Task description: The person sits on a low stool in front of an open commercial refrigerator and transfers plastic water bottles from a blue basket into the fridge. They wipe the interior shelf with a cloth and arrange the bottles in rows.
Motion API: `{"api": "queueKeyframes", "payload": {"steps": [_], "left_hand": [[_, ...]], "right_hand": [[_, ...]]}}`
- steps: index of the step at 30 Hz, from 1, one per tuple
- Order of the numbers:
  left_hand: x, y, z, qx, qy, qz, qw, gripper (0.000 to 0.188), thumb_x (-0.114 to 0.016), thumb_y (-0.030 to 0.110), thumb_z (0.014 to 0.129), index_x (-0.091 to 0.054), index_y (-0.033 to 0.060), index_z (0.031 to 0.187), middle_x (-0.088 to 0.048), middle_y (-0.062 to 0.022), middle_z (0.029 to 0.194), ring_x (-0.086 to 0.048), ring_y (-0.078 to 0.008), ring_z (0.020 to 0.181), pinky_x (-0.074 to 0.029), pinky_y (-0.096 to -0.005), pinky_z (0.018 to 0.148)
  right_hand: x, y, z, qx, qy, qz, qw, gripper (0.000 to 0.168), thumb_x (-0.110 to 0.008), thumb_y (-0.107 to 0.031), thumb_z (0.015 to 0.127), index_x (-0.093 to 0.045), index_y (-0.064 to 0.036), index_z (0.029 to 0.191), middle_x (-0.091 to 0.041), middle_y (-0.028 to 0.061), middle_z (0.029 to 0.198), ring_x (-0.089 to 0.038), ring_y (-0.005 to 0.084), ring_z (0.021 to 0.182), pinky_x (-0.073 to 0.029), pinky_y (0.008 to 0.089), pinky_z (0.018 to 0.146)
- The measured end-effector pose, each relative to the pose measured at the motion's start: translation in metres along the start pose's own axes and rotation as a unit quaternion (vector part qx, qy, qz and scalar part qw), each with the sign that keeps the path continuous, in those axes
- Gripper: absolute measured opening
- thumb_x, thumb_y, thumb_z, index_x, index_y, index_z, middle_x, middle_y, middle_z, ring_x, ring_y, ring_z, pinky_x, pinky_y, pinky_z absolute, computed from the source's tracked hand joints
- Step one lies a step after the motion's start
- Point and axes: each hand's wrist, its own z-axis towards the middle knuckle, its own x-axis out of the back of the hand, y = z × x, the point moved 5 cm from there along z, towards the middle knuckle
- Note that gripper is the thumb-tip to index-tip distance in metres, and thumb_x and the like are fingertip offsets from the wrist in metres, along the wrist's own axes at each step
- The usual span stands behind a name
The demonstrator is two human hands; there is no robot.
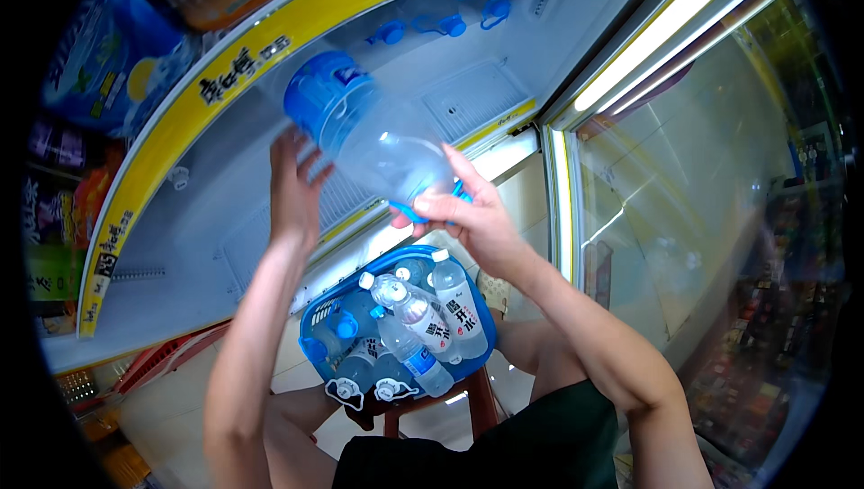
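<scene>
A large clear plastic water bottle (391, 141) with a blue label lies tilted across the opening of a display fridge. My right hand (466, 212) grips its neck, where a blue carry handle (412, 211) shows. Close beside the label end, my left hand (297, 178) has its fingers apart; blur hides whether they touch the bottle. Below my hands, a blue plastic basket (487, 327) is full of water bottles. Among them are white-capped bottles (462, 307), a small blue-labelled bottle (412, 354) and several with carry handles.
Several blue-capped bottles (449, 25) stand deep in the fridge, under a shelf with a yellow edge strip (223, 77). One white cap (178, 177) shows at left. A glass door (634, 172) stands at right. A brown stool (482, 401) is beneath the basket.
</scene>
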Motion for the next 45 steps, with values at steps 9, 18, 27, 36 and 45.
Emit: {"api": "queueKeyframes", "payload": {"steps": [9,18,27,36,45], "left_hand": [[0.060,0.036,0.228,-0.134,-0.005,0.401,0.906,0.074,-0.073,0.028,0.088,-0.035,0.0065,0.147,-0.040,-0.0168,0.148,-0.044,-0.0313,0.134,-0.043,-0.0426,0.104],[-0.044,0.047,0.181,-0.111,0.056,0.466,0.876,0.062,-0.067,0.010,0.091,-0.039,0.0073,0.147,-0.042,-0.0169,0.145,-0.050,-0.0305,0.129,-0.049,-0.0380,0.100],[-0.041,0.046,0.176,-0.125,0.059,0.421,0.897,0.062,-0.064,0.009,0.093,-0.038,0.0117,0.149,-0.033,-0.0180,0.152,-0.037,-0.0349,0.139,-0.043,-0.0433,0.108],[-0.036,0.041,0.182,-0.154,0.018,0.429,0.890,0.065,-0.068,0.014,0.091,-0.037,0.0093,0.149,-0.040,-0.0195,0.148,-0.041,-0.0309,0.137,-0.043,-0.0389,0.107],[-0.024,0.035,0.186,-0.090,0.122,0.494,0.856,0.067,-0.069,0.032,0.092,-0.039,0.0044,0.145,-0.044,-0.0203,0.144,-0.045,-0.0295,0.133,-0.036,-0.0364,0.111]], "right_hand": [[0.024,-0.078,0.103,0.128,-0.007,-0.026,0.991,0.053,-0.063,-0.014,0.088,-0.039,0.003,0.133,-0.061,0.0193,0.112,-0.070,0.0288,0.095,-0.054,0.0347,0.081],[0.077,-0.100,0.190,0.246,0.016,-0.138,0.959,0.076,-0.069,-0.019,0.087,-0.028,0.007,0.144,-0.062,0.0248,0.116,-0.071,0.0289,0.094,-0.058,0.0358,0.085],[0.065,-0.108,0.282,0.208,0.142,-0.446,0.859,0.034,-0.063,-0.021,0.097,-0.057,-0.002,0.124,-0.072,0.0164,0.097,-0.074,0.0204,0.082,-0.062,0.0291,0.072],[0.042,-0.078,0.192,0.278,0.243,-0.366,0.854,0.095,-0.074,-0.030,0.085,-0.012,0.006,0.148,-0.056,0.0338,0.120,-0.068,0.0357,0.097,-0.055,0.0398,0.085],[-0.022,0.010,0.052,0.130,0.154,-0.296,0.934,0.061,-0.062,-0.029,0.092,-0.042,0.005,0.138,-0.051,0.0248,0.123,-0.063,0.0312,0.101,-0.052,0.0379,0.082]]}}
